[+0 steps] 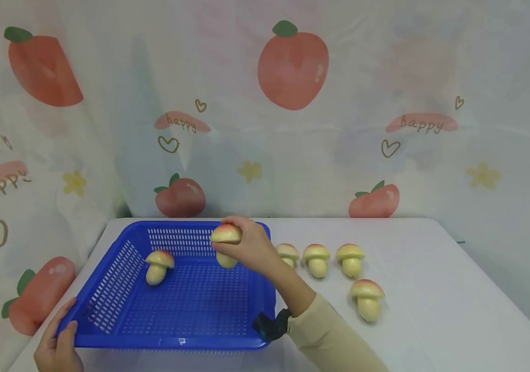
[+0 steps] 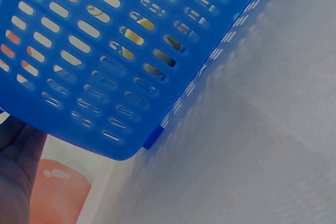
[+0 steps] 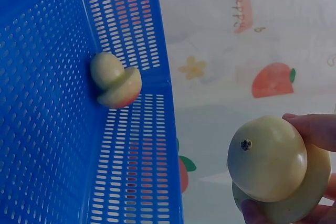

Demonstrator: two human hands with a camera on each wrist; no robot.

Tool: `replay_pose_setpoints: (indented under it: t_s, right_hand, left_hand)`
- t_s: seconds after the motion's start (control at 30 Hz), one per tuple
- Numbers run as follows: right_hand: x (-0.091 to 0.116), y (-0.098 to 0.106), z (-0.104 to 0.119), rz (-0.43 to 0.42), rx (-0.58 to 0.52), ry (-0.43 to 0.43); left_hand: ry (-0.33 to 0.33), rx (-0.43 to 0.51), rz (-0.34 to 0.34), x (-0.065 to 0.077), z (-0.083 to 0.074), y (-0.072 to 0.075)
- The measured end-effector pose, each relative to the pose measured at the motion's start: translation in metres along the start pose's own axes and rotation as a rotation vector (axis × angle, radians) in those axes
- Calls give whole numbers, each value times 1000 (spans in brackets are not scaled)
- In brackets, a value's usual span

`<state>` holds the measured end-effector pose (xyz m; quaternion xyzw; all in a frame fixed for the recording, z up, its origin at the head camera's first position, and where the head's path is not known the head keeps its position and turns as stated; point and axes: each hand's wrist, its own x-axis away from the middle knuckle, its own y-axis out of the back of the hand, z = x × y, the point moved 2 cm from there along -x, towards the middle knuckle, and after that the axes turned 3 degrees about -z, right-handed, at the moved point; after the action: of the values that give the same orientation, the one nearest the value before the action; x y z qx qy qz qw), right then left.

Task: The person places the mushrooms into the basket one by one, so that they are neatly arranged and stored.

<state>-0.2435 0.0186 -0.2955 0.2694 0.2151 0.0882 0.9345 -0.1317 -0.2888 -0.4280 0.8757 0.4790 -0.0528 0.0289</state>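
My right hand (image 1: 252, 247) grips a toy mushroom (image 1: 226, 234) by its red-tinged cap, above the right part of a blue plastic basket (image 1: 185, 341). In the right wrist view the round stem end of this held mushroom (image 3: 268, 158) faces the camera, with fingers (image 3: 315, 129) around the cap. A second mushroom (image 1: 159, 267) lies in the basket, toward its back left. At the basket's front left corner my left hand (image 1: 60, 343) grips the rim, thumb inside. The left wrist view shows part of that hand (image 2: 18, 166) beside the slotted basket wall (image 2: 79, 93).
Several more toy mushrooms stand on the white table (image 1: 432, 310) right of the basket: one (image 1: 288, 253) partly behind my right wrist, others (image 1: 316, 261) (image 1: 350, 260) in the same row, and a nearer one (image 1: 368, 299). A fruit-print cloth (image 1: 339, 144) hangs behind and at left.
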Motion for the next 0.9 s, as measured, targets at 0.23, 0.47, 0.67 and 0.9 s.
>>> replay_pose_setpoints:
  t_s: [0.23, 0.47, 0.67, 0.9]
  right_hand:
    - [-2, -4, 2, 10, -3, -1]
    - [-6, -12, 4, 26, 6, 11]
    - [-9, -20, 6, 46, 4, 24]
    - [-13, -28, 5, 65, 4, 26]
  left_hand:
    - [-28, 37, -32, -17, 30, 2]
    - [-36, -12, -9, -15, 28, 2]
    - [-7, 37, -3, -16, 25, 2]
    - [13, 28, -14, -18, 29, 4]
